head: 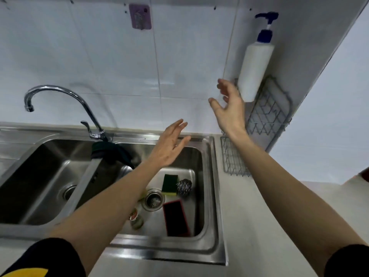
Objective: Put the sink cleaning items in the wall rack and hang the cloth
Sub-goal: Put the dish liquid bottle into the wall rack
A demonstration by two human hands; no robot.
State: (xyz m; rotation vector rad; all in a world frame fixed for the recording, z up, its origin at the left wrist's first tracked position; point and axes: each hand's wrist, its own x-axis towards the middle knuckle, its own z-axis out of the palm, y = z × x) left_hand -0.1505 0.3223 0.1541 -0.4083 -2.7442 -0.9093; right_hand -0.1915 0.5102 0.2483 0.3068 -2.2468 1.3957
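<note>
Fingers of right hand spread, empty, beside rack; left hand flat, empty. Below rack, in sink: sponge, soft, light, pinch edges; scourer, springy; cloth, probably wet, limp

Pump bottle fills wall rack's left end.

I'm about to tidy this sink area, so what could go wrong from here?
1. The pump bottle stands at the near end of the wire wall rack; the open right hand beside it might knock it over.
2. The sponge, steel scourer and red-edged pad lie by the drain and may drip when lifted.
</note>
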